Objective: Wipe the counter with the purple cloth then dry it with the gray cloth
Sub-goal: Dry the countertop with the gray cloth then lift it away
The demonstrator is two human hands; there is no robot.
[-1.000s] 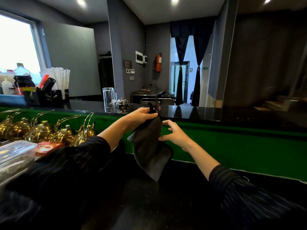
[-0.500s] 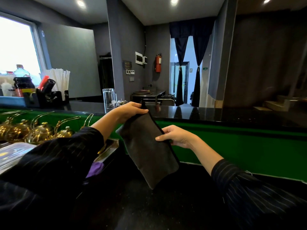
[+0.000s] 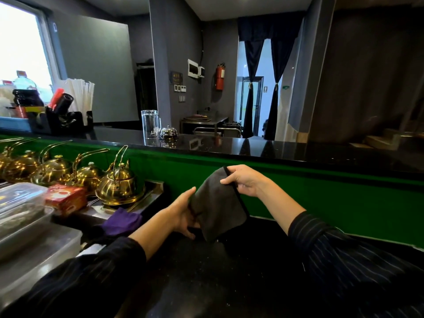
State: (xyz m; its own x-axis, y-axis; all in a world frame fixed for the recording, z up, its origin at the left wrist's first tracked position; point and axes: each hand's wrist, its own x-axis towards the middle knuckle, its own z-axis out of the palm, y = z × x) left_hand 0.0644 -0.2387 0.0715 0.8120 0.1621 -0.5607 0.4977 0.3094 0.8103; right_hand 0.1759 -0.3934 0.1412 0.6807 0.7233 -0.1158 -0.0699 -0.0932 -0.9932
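Dark gray fabric cloth (image 3: pixel 218 203) hangs over glossy black stone counter (image 3: pixel 229 283), lower corner near surface. Right hand (image 3: pixel 245 180) pinches top corner; left hand (image 3: pixel 183 214) grips left edge. Crumpled purple cloth (image 3: pixel 121 222) lies left, just beside steel tray (image 3: pixel 152 197) bearing round brass teapot (image 3: pixel 119 184).

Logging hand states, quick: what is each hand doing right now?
Left hand: grips the gray cloth at its lower left edge.
Right hand: pinches the same cloth's top corner.

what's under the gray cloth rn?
Only glossy black stone counter, below the dark gray folded cloth that left hand and right hand hold. The cloth hides whether its bottom corner touches.
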